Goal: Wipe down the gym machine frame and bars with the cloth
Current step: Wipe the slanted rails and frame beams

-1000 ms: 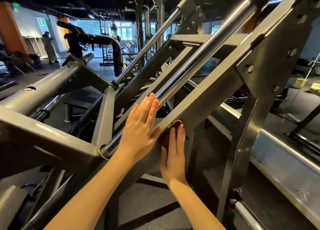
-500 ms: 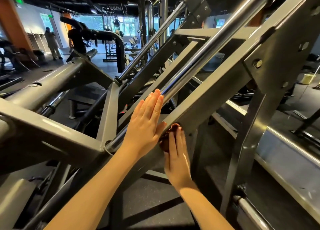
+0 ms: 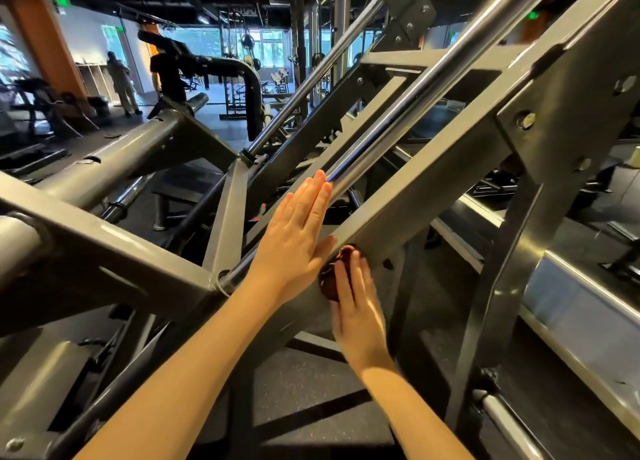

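Dark reddish-brown cloth (image 3: 331, 279), matte grey frame (image 3: 426, 196), shiny chrome bar (image 3: 408, 120), black speckled floor (image 3: 304, 383), orange pillar (image 3: 41, 40).

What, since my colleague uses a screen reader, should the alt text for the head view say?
A person's right hand presses a dark reddish cloth flat against a grey diagonal frame beam of a gym machine, while the left hand rests open on the chrome bar beside it. More gym equipment fills the dim room behind.
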`<state>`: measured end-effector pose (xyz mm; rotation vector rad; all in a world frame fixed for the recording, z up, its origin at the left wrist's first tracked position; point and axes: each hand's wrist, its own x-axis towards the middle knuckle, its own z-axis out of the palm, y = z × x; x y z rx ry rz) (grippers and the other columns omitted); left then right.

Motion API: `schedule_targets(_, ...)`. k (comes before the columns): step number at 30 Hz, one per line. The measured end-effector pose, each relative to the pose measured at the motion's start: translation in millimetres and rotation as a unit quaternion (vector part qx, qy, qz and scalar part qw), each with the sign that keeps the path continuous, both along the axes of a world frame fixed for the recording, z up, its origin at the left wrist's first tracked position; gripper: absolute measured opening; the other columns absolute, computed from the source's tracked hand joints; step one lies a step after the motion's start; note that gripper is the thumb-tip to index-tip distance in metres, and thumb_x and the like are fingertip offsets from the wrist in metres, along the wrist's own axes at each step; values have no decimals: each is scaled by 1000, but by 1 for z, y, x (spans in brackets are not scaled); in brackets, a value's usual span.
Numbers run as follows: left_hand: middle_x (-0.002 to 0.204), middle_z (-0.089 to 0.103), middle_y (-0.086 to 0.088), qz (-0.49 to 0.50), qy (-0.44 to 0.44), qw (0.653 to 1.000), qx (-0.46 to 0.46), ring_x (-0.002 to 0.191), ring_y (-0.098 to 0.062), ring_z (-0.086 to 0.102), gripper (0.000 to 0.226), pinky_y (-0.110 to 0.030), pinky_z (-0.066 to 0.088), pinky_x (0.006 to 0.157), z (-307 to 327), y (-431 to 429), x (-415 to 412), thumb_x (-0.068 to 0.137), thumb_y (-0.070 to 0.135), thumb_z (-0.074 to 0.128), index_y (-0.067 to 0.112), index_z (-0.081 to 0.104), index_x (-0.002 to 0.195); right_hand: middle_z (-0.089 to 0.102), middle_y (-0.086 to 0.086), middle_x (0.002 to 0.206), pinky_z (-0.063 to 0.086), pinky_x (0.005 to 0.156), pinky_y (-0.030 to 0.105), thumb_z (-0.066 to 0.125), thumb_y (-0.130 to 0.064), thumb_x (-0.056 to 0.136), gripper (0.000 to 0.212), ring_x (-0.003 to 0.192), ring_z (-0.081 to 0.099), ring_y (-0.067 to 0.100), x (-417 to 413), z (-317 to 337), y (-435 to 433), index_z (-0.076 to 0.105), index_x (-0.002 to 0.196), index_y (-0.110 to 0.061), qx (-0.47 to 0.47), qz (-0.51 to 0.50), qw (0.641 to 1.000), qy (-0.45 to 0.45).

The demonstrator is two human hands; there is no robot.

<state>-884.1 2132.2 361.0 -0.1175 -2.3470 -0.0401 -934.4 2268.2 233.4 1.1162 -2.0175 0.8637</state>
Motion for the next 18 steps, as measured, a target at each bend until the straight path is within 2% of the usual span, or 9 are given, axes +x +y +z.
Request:
schedule_targets(2, 159, 14, -11, -12, -3, 1000, 1, 146, -29, 20, 67, -53, 27, 115, 3, -2, 2, 95, 37, 41, 13, 13, 151, -1, -1, 162, 31, 108, 49, 75, -2, 75, 104, 145, 13, 24, -17, 18, 16, 9, 154, -22, 26, -10, 998, 50)
schedule_targets(3, 159, 17, -13, -10, -3, 1000, 0, 145, -29, 23, 65, -52, 27, 115, 2, -2, 7, 96, 38, 40, 11, 15, 151, -1, -2, 161, 31, 108, 50, 70, -6, 80, 97, 145, 12, 23, -25, 29, 21, 9, 153, -21, 8, -22, 999, 47)
schedule_targets(5, 158, 22, -15, 13, -5, 1000, -1, 144, -29, 27, 63, -46, 24, 117, -6, -5, 22, 98, 40, 37, 11, 18, 151, -1, -3, 161, 28, 112, 51, 55, -14, 89, 82, 148, 8, 24, -32, 46, 20, 5, 154, -24, -90, -43, 994, -33)
schedule_targets(7, 159, 22, -14, 56, -23, 998, -5, 145, -28, 28, 64, -44, 22, 118, -24, -13, 43, 98, 40, 35, 12, 16, 152, 0, 1, 162, 26, 114, 51, 50, -15, 93, 78, 149, 9, 27, -21, 46, 6, 3, 154, -25, -166, -62, 981, -85)
schedule_targets(8, 159, 22, -13, 80, -37, 996, -6, 145, -28, 27, 66, -45, 23, 118, -33, -19, 54, 98, 40, 35, 13, 13, 153, -1, 1, 162, 24, 115, 51, 52, -15, 92, 81, 149, 8, 28, -12, 36, -2, 1, 154, -25, -157, -64, 982, -83)
schedule_targets(10, 159, 22, -11, 118, -64, 991, -7, 145, -28, 27, 71, -47, 23, 118, -50, -33, 71, 96, 37, 38, 17, 6, 155, -1, 3, 161, 23, 113, 50, 67, -11, 84, 97, 148, 7, 28, 5, 3, -12, 2, 155, -22, -60, -36, 997, -36)
schedule_targets(13, 157, 29, -10, 128, -91, 987, 25, 141, -27, 34, 84, -44, 24, 117, -61, -47, 81, 90, 19, 61, 17, 8, 155, 13, 7, 157, 23, 109, 52, 84, -9, 67, 102, 143, 16, 26, 8, -23, -9, 22, 148, -12, 69, -7, 997, 39)
schedule_targets(16, 152, 37, -12, 134, -84, 987, 36, 135, -29, 42, 90, -43, 31, 113, -60, -47, 81, 80, 12, 74, 11, 19, 152, 23, 11, 153, 23, 110, 54, 75, -9, 74, 86, 141, 21, 27, -4, 8, 1, 27, 145, -11, 58, -19, 994, 92)
schedule_targets(18, 150, 40, -14, 142, -69, 987, 30, 132, -29, 43, 89, -43, 32, 112, -60, -44, 81, 79, 12, 75, 9, 21, 150, 18, 13, 155, 22, 117, 47, 58, -17, 87, 75, 146, 12, 25, -13, 30, 2, 19, 150, -12, -34, -36, 998, 44)
